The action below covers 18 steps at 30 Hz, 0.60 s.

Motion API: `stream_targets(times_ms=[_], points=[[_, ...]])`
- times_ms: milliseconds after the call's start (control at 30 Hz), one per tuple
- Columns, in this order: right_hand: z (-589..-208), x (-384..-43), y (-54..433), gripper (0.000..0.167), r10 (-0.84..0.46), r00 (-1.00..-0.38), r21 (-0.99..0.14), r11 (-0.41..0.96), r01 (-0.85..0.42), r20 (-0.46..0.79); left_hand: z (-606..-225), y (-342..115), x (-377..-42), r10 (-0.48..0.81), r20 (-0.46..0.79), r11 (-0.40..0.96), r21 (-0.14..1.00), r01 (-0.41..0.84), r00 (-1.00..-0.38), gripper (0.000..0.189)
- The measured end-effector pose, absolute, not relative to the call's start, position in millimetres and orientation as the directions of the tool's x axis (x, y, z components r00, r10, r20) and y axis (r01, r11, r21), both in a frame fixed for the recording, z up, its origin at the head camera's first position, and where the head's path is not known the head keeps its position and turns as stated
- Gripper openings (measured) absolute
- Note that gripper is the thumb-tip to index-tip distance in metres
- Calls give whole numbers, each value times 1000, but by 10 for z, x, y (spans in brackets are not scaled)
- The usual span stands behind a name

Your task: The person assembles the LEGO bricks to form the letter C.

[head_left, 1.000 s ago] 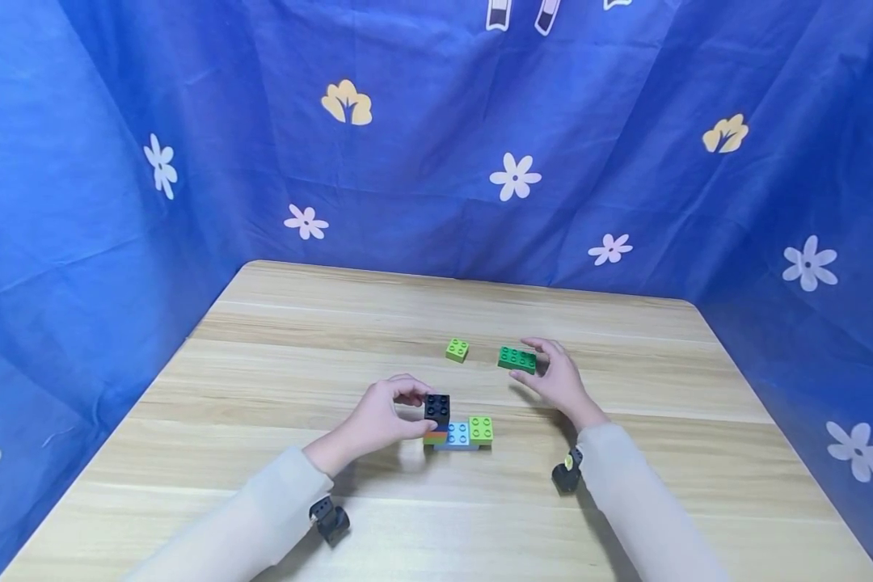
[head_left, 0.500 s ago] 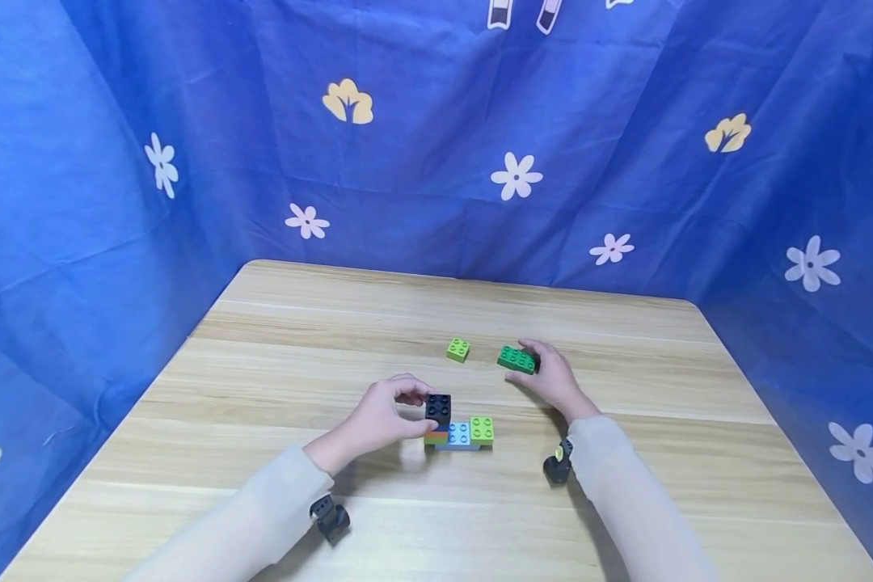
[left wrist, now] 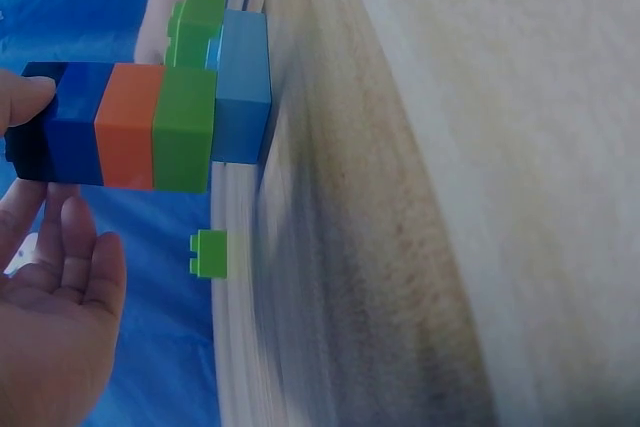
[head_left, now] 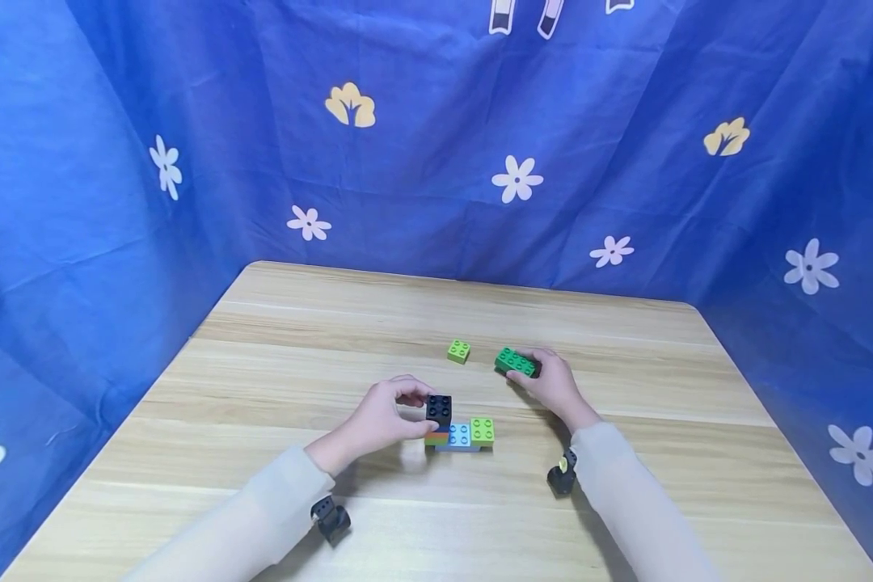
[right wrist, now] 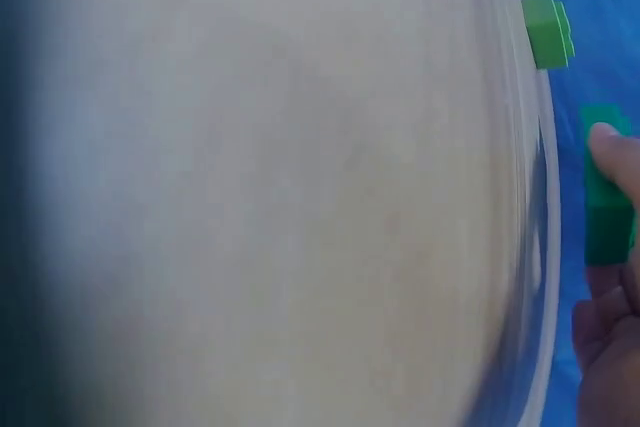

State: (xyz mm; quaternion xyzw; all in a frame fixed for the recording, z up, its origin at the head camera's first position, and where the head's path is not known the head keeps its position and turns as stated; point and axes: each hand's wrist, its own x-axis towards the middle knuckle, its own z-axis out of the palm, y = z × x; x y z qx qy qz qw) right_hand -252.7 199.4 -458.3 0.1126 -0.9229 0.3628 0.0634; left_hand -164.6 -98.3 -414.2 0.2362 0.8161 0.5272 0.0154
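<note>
In the head view, my left hand (head_left: pixel 385 420) pinches the black brick (head_left: pixel 440 407) at the top of a small tower, thumb on its near side. Below it the left wrist view shows a dark blue brick (left wrist: pixel 78 127), an orange brick (left wrist: pixel 128 127) and a green brick (left wrist: pixel 184 129) on one end of a light blue base brick (left wrist: pixel 243 87). A lime green brick (head_left: pixel 482 431) sits on the base's other end. My right hand (head_left: pixel 554 385) grips a dark green eight-stud brick (head_left: pixel 515 361) between thumb and fingers, held above the table in the right wrist view.
A loose lime green brick (head_left: pixel 458 351) lies on the wooden table (head_left: pixel 320 323), left of the dark green brick. Blue patterned cloth (head_left: pixel 422 162) hangs behind the table and along its sides. A small black camera is strapped to each wrist.
The dark green brick has turned a little and shifted slightly left, and my right thumb has moved onto its near side. My left hand and the tower have stayed in place.
</note>
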Motion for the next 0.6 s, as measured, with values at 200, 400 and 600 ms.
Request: stream_targets(times_ms=[200, 400, 600], points=[[-4499, -2390, 1912, 45, -174, -947, -711, 627, -317, 268, -4150, -982, -1651, 402, 229, 342, 861, 377, -887, 36], [-4356, -2260, 1738, 42, -219, -902, -737, 521, -430, 371, -4173, -982, -1661, 395, 219, 348, 863, 366, -892, 36], [-4245, -2157, 1581, 40, -305, -859, -743, 434, -509, 410, -4158, -983, -1653, 395, 213, 355, 862, 362, -894, 37]])
